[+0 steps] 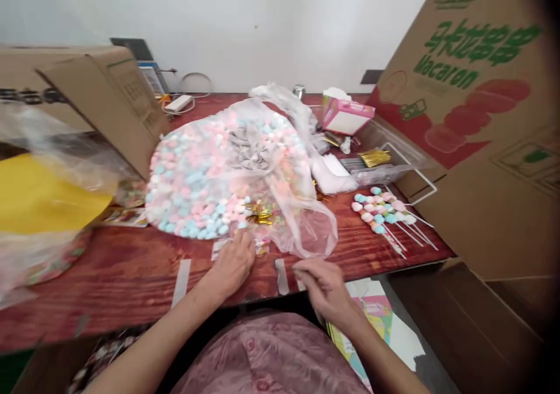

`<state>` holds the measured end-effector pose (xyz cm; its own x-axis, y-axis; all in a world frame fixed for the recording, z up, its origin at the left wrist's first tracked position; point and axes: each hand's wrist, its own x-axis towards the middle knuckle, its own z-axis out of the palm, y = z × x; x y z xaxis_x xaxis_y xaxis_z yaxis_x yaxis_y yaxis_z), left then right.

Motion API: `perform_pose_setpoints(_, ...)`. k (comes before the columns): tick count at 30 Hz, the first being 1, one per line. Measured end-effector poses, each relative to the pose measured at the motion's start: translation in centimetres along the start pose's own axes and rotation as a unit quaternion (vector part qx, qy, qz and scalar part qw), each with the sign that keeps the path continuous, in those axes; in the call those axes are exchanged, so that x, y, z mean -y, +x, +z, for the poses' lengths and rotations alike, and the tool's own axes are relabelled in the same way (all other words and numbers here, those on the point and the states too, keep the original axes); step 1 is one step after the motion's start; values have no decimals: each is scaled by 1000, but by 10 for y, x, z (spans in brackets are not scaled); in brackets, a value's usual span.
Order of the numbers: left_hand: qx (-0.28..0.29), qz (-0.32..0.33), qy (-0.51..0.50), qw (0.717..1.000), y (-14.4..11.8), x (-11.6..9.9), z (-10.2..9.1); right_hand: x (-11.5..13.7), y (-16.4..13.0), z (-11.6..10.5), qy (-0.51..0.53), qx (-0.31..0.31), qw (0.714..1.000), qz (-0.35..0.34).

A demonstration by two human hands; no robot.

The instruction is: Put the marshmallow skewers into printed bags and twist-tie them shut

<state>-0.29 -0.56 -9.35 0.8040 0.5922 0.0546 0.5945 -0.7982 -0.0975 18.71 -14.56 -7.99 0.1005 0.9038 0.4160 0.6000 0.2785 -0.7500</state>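
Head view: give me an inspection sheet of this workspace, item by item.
Surface: dark red wooden table with strips of tape stuck near its front edge.
Job's things: large clear bag of pink, blue and white marshmallows; finished marshmallow skewers lie to its right.
Clutter: gold twist ties, pink box, yellow sheet in plastic.
Hands: left hand rests on the table at the bag's front edge; right hand is at the table edge, blurred, grip unclear.
Cables: white cable coiled by the wall.
Surroundings: cardboard cartons left and right; white wall behind.
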Motion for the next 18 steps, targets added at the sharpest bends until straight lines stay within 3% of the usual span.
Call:
perform_pose_setpoints(3, -82, 16, 37, 996, -4, 10, 13, -38, -12, -51, -136, -164, 975, 58)
perform_pose_setpoints(6, -160, 33, 39, 986, -10, 17, 17, -78, -16, -97, -356, -242, 897, 100)
perform_pose_setpoints(9, -206, 35, 26, 977, -13, 22, 17, -107, -16, -126, -500, -207, 813, 213)
perform_pose_setpoints(11, -225, 35, 19, 974, -16, 25, 17, -120, -18, -136, -533, -170, 780, 280)
perform_pose_setpoints(14, -235, 44, 11, 971, -22, 28, 17, -134, -24, -140, -545, -150, 761, 319)
perform_pose_setpoints(18, -192, 14, -23, 981, -28, 23, 12, -147, -29, -136, -540, -160, 769, 302)
